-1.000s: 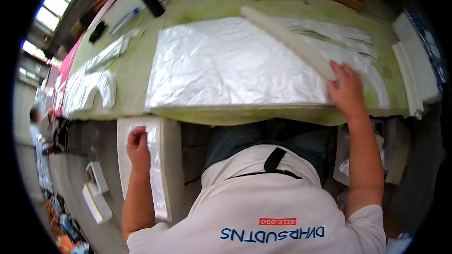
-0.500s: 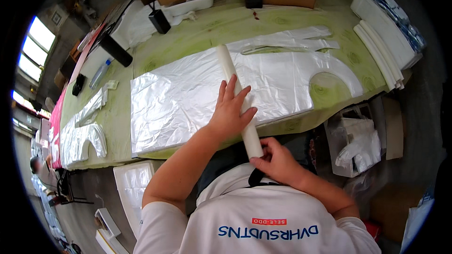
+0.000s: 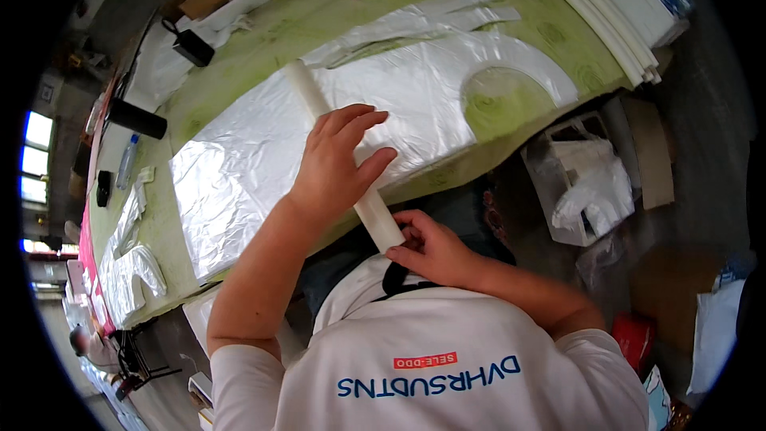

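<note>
A long white roll [image 3: 378, 222] slants across the table's near edge, its far end on a stack of flat, glossy white plastic sheets [image 3: 247, 168]. These sheets have a curved cut-out at their right end. Over the roll's middle lies my left hand [image 3: 337, 161], fingers and thumb spread and slightly curved; whether the palm presses on it is hidden. Close to my waist, my right hand [image 3: 439, 251] grips the roll's near end between thumb and fingers.
A patterned green cloth [image 3: 383, 8] covers the table. More white rolls [image 3: 606, 24] lie at the far right. Below them stands a box [image 3: 550, 168] of crumpled plastic. A bottle [image 3: 126, 161], a black cylinder [image 3: 137, 118] and smaller plastic pieces [image 3: 132, 271] sit left. Another person [image 3: 96, 349] is far left.
The view has turned, so the table appears shifted left and tilted. My left hand's fingers have lifted and curved a little; my right hand stays at the roll's near end.
</note>
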Demonstrator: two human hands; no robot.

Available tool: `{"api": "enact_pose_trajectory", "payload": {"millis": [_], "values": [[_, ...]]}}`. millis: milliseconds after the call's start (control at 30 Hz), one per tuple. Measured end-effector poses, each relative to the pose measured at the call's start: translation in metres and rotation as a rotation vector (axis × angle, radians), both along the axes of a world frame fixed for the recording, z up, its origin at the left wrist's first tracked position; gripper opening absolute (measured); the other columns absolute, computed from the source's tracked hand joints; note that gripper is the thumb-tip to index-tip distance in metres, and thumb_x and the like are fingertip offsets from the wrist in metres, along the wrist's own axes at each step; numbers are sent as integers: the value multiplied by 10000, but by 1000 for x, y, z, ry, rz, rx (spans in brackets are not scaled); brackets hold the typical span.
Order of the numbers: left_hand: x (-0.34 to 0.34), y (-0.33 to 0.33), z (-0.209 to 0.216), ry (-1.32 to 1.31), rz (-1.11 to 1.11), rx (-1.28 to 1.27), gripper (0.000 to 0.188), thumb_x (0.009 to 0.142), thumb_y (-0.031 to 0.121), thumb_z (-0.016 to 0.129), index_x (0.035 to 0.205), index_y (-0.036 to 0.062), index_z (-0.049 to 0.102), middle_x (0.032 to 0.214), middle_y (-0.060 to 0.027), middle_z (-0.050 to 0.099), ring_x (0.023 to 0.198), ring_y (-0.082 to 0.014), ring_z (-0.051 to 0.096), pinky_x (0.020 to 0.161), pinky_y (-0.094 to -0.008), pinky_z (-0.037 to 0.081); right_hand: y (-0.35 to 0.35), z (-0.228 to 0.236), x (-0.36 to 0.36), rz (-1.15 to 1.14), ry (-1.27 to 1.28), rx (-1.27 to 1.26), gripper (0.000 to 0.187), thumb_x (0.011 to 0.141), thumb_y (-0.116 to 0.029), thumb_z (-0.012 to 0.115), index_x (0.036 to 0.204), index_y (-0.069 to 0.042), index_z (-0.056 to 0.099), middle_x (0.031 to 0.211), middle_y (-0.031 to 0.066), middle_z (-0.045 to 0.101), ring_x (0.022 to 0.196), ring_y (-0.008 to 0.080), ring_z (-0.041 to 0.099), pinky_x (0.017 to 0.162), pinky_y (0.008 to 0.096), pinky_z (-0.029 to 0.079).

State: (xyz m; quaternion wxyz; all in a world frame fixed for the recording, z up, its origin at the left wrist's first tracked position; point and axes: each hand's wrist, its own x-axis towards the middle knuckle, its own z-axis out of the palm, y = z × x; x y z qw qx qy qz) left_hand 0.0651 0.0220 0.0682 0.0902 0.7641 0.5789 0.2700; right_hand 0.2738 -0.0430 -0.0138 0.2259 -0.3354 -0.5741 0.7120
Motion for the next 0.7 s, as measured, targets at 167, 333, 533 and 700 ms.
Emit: {"api": "enact_pose_trajectory", "payload": {"millis": [167, 333, 533, 700], "values": [[32, 39, -3, 52, -59, -405, 376, 848, 273, 787, 1141, 59, 689, 1093, -133, 691, 969, -285, 688, 851, -376, 550, 3, 14, 9, 27, -57, 23, 594, 932, -220, 747, 1379, 18, 435, 990, 136, 697, 862, 178, 673, 784, 322, 549], [32, 56, -12, 54, -26, -515, 307, 880, 273, 743, 1056, 26, 692, 935, -142, 731, 847, -284, 698, 794, -371, 544, 3, 2, 23, -131, -17, 61, 519, 935, -193, 734, 1342, 8, 481, 963, 127, 676, 821, 176, 650, 744, 322, 535], [16, 45, 0, -356, 198, -605, 229, 940, 239, 700, 1027, 28, 684, 912, -60, 698, 830, -156, 628, 770, -313, 520, 44, 18, 41, -369, -184, 926, 339, 855, -101, 720, 1178, -50, 631, 1115, 137, 652, 1032, 344, 596, 925, 432, 475], [13, 45, -2, -305, 116, -563, 254, 939, 254, 695, 1048, 26, 679, 916, -74, 693, 794, -176, 633, 744, -322, 527, 145, 15, 24, -394, -600, 1263, 382, 841, -198, 692, 1204, -84, 652, 1300, 130, 602, 1156, 344, 528, 990, 482, 419]]}}
